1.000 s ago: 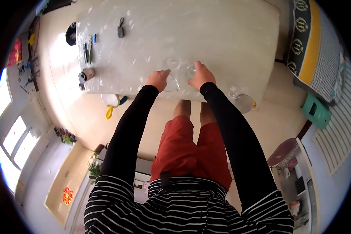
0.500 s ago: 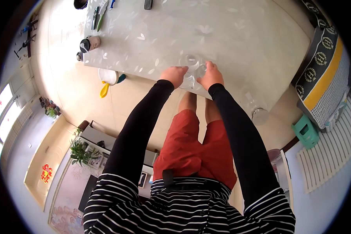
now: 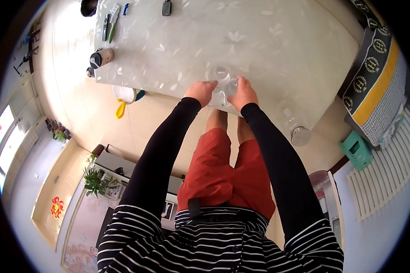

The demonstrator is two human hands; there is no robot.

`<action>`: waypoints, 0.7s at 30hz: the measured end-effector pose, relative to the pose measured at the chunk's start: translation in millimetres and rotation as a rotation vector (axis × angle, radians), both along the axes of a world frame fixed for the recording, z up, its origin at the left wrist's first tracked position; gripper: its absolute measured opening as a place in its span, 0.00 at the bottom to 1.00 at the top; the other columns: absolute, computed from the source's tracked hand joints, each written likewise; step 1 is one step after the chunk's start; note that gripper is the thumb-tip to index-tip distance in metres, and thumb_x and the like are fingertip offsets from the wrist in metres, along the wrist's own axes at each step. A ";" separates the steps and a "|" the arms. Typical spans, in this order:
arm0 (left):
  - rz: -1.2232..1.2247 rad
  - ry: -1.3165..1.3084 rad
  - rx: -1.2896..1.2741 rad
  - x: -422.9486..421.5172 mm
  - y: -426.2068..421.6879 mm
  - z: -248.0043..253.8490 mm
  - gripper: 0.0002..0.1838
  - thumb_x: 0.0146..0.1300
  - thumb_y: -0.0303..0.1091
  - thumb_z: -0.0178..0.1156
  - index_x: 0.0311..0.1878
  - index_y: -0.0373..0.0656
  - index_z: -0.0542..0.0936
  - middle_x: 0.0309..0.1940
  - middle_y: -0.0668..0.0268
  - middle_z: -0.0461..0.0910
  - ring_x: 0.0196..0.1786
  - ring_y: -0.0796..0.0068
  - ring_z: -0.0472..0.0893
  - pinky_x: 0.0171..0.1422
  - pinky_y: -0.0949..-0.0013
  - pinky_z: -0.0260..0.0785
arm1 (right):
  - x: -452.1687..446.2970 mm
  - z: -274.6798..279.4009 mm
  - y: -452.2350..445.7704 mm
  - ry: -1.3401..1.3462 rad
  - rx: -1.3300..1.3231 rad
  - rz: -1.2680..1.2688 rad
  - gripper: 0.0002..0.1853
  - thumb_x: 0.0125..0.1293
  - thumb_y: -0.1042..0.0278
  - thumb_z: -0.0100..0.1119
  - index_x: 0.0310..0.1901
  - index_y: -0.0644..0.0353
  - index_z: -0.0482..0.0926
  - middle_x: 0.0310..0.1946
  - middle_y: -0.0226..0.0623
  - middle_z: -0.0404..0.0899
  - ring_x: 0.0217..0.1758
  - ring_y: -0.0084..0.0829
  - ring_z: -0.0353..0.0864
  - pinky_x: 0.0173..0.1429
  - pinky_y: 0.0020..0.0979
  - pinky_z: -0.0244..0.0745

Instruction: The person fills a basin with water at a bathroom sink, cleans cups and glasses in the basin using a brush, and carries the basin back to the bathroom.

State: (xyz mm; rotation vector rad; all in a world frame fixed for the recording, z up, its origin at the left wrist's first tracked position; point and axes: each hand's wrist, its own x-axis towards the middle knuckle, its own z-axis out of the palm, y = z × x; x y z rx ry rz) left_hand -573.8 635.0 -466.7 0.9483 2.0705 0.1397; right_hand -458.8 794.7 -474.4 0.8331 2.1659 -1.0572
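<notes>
Near the front edge of the pale table (image 3: 187, 50), several clear glass pieces stand close together. A round clear glass (image 3: 221, 73) is farthest back. Another clear glass (image 3: 233, 86) touches the fingers of my right hand (image 3: 243, 93), which curve around its right side. My left hand (image 3: 203, 92) has its fingers against a clear glass (image 3: 218, 97) at the front. The transparent outlines overlap, so their exact shapes are hard to tell.
At the right front edge lies a clear jar (image 3: 299, 133) with a round end. A lidded cup (image 3: 101, 58), a green-handled knife (image 3: 113, 25) and a dark object (image 3: 166, 7) are on the table's left part. A green stool (image 3: 356, 150) stands at right.
The view has shifted, so the table and its objects sit differently in the frame. My hands have stayed beside the glasses, with the right-hand glass now nearer the others.
</notes>
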 end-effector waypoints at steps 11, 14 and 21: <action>-0.107 0.064 -0.060 4.7 4.8 17.7 0.37 0.60 0.24 0.50 0.75 0.54 0.62 0.53 0.59 0.82 0.46 0.54 0.84 0.49 0.55 0.77 | 3.5 20.2 -0.8 -0.055 0.004 -0.045 0.56 0.49 0.63 0.76 0.74 0.59 0.46 0.71 0.53 0.59 0.59 0.50 0.78 0.58 0.42 0.78; -0.120 0.097 -0.049 6.1 3.0 28.6 0.39 0.59 0.24 0.50 0.77 0.57 0.58 0.57 0.57 0.79 0.46 0.53 0.84 0.49 0.54 0.77 | 13.4 32.8 -4.6 -0.024 0.040 -0.069 0.58 0.48 0.64 0.77 0.75 0.60 0.44 0.72 0.55 0.55 0.59 0.51 0.79 0.59 0.42 0.79; -0.026 0.137 0.033 7.9 -10.5 86.5 0.29 0.61 0.26 0.49 0.69 0.49 0.68 0.47 0.54 0.82 0.43 0.50 0.83 0.48 0.52 0.77 | 43.8 91.6 -13.8 0.031 0.086 -0.111 0.54 0.52 0.64 0.72 0.74 0.62 0.44 0.71 0.57 0.56 0.63 0.54 0.73 0.62 0.44 0.76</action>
